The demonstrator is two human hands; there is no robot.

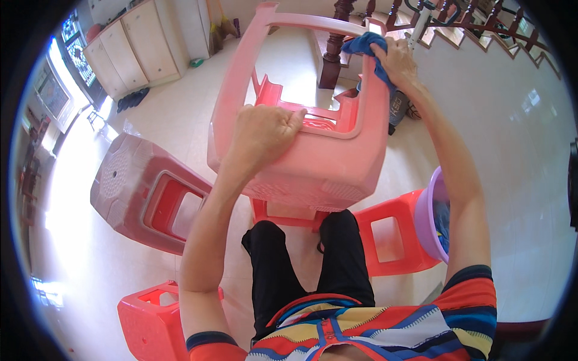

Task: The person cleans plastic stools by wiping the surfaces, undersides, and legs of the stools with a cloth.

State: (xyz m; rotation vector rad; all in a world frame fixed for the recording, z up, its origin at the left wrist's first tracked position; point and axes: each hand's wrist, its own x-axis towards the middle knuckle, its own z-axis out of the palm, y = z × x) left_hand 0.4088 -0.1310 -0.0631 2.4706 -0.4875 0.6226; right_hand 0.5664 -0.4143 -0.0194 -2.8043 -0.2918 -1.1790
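In front of me a pink plastic stool lies tipped on its side, its seat facing me and its legs pointing away. My left hand is closed over the edge of the cut-out in the stool's upper side. Bunched in my right hand is a dark blue cloth, pressed against the end of the stool's far right leg. Under the pink stool, part of a red stool shows near my knees.
A dusty pink stool lies at the left, and a red stool is at lower left. To my right, a purple basin rests against or on another red stool. Cabinets, a dark wooden post and stairs stand beyond.
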